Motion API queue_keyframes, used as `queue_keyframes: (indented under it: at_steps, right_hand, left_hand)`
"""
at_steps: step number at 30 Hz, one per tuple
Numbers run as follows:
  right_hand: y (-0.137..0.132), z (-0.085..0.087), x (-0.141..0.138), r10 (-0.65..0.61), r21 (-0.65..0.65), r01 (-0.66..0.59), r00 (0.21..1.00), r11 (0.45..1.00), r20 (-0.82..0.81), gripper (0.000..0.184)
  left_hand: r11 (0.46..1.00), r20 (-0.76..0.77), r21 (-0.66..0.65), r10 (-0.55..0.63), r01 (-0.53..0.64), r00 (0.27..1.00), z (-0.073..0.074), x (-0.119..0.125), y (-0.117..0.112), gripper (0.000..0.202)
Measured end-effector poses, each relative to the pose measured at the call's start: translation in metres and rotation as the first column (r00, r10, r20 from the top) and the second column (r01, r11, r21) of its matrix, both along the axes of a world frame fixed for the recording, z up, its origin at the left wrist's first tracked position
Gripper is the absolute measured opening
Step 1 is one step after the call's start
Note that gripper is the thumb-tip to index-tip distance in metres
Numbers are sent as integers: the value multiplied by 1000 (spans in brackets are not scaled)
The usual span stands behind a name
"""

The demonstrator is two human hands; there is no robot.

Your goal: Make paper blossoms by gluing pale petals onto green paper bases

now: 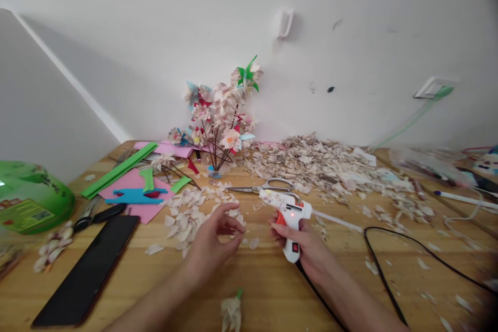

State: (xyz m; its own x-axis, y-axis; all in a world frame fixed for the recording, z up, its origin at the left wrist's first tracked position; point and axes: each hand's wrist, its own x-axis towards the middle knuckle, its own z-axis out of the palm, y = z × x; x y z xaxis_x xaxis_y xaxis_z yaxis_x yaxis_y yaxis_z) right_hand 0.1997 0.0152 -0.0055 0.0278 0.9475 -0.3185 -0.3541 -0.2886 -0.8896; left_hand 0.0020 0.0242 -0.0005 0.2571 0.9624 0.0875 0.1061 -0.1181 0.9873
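Observation:
My right hand (307,249) grips a white hot glue gun (292,218) by its handle, fingers at the orange trigger. A red light glows on its body, and a clear glue stick (338,220) sticks out of its back. My left hand (216,236) hovers beside a pile of pale dried petals (187,218). Its fingers are loosely curled, thumb and fingertips close but apart, with nothing visible between them. Silver-handled scissors (278,185) lie just beyond the gun's nozzle. Nearer to me, a small pale flower (231,314) with a green tip lies on the table.
Handmade flowers (223,114) stand in a small clear holder. A large petal heap (322,166) spreads against the wall. At left lie a black phone (89,270), coloured sheets (146,210) and a green bottle (35,197). A black cord (373,254) loops at right.

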Motion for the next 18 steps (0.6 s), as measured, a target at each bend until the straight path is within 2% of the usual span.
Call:
queue_keyframes:
  at_steps: [3, 6, 14, 16, 18]
  right_hand:
    - [-2, 0, -2, 4, -14, -5, 998, 1000, -61, 34]
    - [-6, 1, -8, 42, -10, -43, 993, 999, -108, 35]
    - [-9, -10, -15, 57, 52, -58, 998, 997, 27, 36]
    - [-8, -12, -14, 28, 62, -32, 997, 998, 67, 36]
    - [-8, -13, -14, 10, 72, -19, 993, 997, 116, 34]
  left_hand:
    - [966, -180, 248, -24, 69, 983, 1, 6, -7, 47]
    - [923, -265, 367, -16, 116, 964, 3, 7, -10, 46]
    - [874, -370, 431, -54, 223, 927, -2, 11, -18, 41]
    - [885, -327, 432, -28, 175, 945, 0, 11, -20, 44]
    - [934, -227, 354, 31, 53, 973, 3, 12, -21, 44]
